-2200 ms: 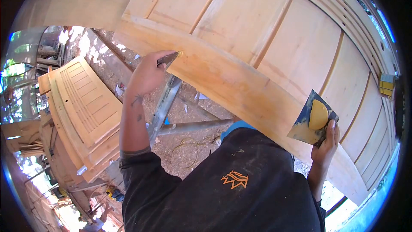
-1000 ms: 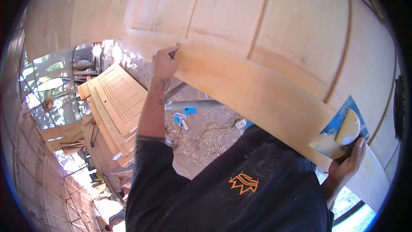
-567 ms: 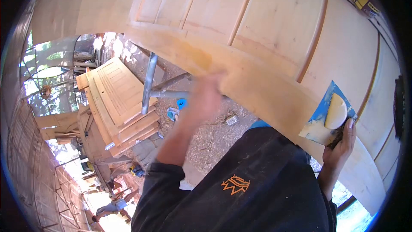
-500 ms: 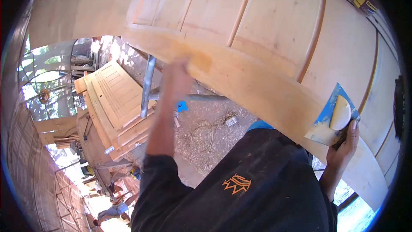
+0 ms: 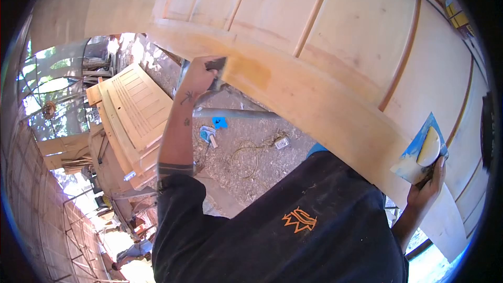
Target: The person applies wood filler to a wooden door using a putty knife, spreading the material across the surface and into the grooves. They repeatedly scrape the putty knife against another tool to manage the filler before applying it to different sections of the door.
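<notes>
My left hand (image 5: 201,75) is closed round a dark, flat scraper-like piece (image 5: 216,65); its exact kind is hard to make out. It is at the near edge of a large wooden door (image 5: 325,99), just left of an orange-yellow patch (image 5: 251,73) on the wood. On the right, my right hand (image 5: 427,188) grips a blue putty spreader (image 5: 414,160) with a cream half-round handle and pale smears along its lower edge. The spreader is held over the door's right part, and fingers beneath it are partly hidden.
Panelled doors (image 5: 139,110) lie stacked at the left. A metal support bar (image 5: 236,112) runs below the door. On the dusty ground lie a blue scrap (image 5: 219,122) and a white box-like item (image 5: 282,143). A yellow box (image 5: 457,17) sits at far right. Another person (image 5: 131,254) is at lower left.
My left hand has moved left from the orange-yellow patch to the door's edge, and the dark piece in it now shows. The right hand with the spreader appears slightly right and lower.
</notes>
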{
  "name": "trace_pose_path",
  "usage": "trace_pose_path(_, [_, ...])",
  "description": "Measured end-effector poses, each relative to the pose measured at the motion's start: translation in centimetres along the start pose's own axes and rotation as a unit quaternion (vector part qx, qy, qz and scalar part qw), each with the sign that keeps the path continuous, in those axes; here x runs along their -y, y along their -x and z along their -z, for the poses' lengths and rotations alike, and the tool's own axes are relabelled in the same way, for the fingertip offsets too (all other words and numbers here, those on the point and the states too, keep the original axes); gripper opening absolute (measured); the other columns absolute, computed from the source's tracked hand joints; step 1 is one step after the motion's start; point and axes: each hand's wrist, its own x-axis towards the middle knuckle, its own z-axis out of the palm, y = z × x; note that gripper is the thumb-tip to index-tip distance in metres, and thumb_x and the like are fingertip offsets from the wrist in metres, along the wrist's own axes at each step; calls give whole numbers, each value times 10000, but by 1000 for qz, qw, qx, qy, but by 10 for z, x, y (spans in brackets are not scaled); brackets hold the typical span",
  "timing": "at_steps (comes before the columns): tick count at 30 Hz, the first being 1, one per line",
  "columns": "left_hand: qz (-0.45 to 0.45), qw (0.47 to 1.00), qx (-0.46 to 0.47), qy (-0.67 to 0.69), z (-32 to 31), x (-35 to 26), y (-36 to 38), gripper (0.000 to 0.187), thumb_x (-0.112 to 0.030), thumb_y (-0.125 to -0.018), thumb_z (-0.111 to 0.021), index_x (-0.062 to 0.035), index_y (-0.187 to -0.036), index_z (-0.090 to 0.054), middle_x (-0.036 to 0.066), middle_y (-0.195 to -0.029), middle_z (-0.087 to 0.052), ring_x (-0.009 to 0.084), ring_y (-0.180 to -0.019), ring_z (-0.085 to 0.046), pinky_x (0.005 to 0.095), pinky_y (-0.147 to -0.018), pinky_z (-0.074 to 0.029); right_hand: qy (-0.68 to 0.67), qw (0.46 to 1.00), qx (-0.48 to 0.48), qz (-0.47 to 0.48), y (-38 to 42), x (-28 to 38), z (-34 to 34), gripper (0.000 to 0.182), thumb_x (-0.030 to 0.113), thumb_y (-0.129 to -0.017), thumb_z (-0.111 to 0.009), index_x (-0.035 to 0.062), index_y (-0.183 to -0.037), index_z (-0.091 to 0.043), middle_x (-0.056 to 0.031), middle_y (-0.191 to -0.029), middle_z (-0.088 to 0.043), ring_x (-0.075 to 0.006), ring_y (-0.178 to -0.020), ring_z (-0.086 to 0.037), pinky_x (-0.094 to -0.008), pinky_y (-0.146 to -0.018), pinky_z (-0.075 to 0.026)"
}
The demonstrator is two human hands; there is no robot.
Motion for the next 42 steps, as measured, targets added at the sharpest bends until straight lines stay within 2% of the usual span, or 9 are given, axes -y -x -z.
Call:
trace_pose_path(10, [-76,957,-197,-197,-95,-31,38,343,-46,-717,-538,-23,-1057,-580,230,-942,-579,393,-864,-560,438,-786,-446,153,983,51,86,-10,0,-8,354,220,-957,-374,-29,-1194,-458,-141,-1121,-530,-183,-1068,-514,-314,-888,-429])
trace_pose_path(12, [-104,969,-156,-161,-107,-73,82,363,-8,-706,-514,-8,-1064,-578,234,-981,-580,389,-913,-554,434,-818,-438,259,954,39,146,-11,-7,-7,353,221,-957,-375,-31,-1187,-462,-132,-1116,-534,-175,-1054,-519,-315,-885,-430])
trace_pose_path(15, [-181,979,-44,-82,-84,-89,112,457,55,-711,-507,-61,-1151,-556,203,-918,-611,359,-835,-593,395,-753,-458,65,997,29,38,-14,-3,-21,346,223,-952,-389,-28,-1176,-469,-111,-1107,-539,-158,-1042,-520,-310,-864,-441])
trace_pose_path(18, [-45,969,-154,-188,-17,-40,41,441,57,-723,-485,-58,-1140,-569,201,-986,-617,307,-915,-610,330,-769,-475,50,998,7,41,-2,-7,-29,344,226,-947,-406,-24,-1173,-473,-104,-1106,-538,-158,-1044,-518,-306,-853,-448])
trace_pose_path(20, [-122,956,-154,-219,29,30,-30,441,39,-710,-504,-33,-1141,-567,170,-1025,-628,265,-943,-614,307,-812,-468,182,976,-18,115,3,-15,-10,335,217,-944,-417,-21,-1173,-474,-100,-1107,-537,-166,-1038,-522,-310,-857,-445])
trace_pose_path(23, [43,998,-43,-27,47,45,-55,385,65,-716,-497,-8,-1075,-613,105,-1017,-648,157,-931,-601,249,-817,-447,32,991,-118,55,19,-10,3,342,179,-949,-404,-48,-1202,-442,-117,-1149,-508,-191,-1053,-513,-324,-888,-432])
trace_pose_path(30, [56,998,17,-5,-16,-21,-2,374,-4,-712,-550,-44,-1077,-622,122,-1016,-648,159,-910,-612,249,-788,-450,383,890,-45,244,9,-2,69,389,84,-870,-502,-60,-1223,-426,-150,-1200,-495,-243,-1115,-488,-349,-940,-393])
trace_pose_path(33, [20,999,-25,-41,-71,-56,30,362,-46,-711,-581,-46,-1070,-623,151,-1001,-642,197,-897,-622,277,-782,-458,205,970,-78,107,5,21,53,354,244,-942,-421,-5,-1185,-478,-99,-1137,-551,-184,-1071,-524,-335,-900,-427])
trace_pose_path(42, [-74,970,-119,-197,-242,-216,194,430,-31,-734,-538,2,-1163,-524,224,-1019,-578,339,-936,-570,388,-829,-444,-18,997,76,-24,-15,63,86,337,244,-935,-428,-26,-1124,-503,-88,-1058,-571,-167,-978,-558,-315,-868,-427])
